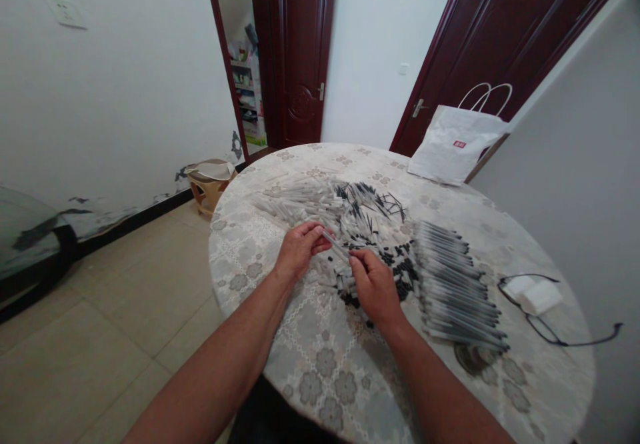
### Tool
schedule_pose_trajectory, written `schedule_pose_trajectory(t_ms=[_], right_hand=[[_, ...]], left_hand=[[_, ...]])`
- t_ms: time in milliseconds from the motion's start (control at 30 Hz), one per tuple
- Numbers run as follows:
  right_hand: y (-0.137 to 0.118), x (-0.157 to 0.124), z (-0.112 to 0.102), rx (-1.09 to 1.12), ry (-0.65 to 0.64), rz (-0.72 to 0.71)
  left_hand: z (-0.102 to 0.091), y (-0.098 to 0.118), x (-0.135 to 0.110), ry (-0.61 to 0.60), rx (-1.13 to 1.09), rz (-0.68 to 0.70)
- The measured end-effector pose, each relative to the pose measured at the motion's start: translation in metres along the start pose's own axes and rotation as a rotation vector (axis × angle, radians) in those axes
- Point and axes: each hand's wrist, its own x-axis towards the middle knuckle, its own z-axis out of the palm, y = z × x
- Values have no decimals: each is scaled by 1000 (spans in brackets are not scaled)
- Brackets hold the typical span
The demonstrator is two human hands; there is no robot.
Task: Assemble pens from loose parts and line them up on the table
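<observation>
Above the middle of the table, my left hand (302,247) is closed on the upper end of a clear pen barrel (335,241). My right hand (374,284) pinches at the barrel's lower end; whether its fingers also hold a small part is too small to make out. Under and behind the hands spread loose clear pen tubes (300,201), thin black-ended sticks like refills (370,197) and small black caps or plugs (403,274). Right of my right hand lies a stack of pens (457,291) with dark ends, side by side in a long row.
A round table (250,277) carries everything on a patterned cloth. Dark-framed glasses (560,344) and a folded white tissue (537,295) lie at the right. A white paper bag (460,144) stands at the back right edge. A wooden stool (203,194) is beyond the left edge.
</observation>
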Motion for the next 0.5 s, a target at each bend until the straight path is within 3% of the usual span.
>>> schedule_pose_trajectory(t_ms=[100, 200, 400, 500], right_hand=[[0, 1, 4, 109, -6, 118], [-2, 3, 2, 109, -24, 117], [-15, 11, -21, -286, -148, -77], [-16, 12, -47, -462, -222, -149]], left_hand=[[1, 0, 1, 8, -3, -1], [3, 2, 0, -4, 19, 8], [5, 7, -2, -177, 226, 42], [5, 10, -4, -167, 327, 65]])
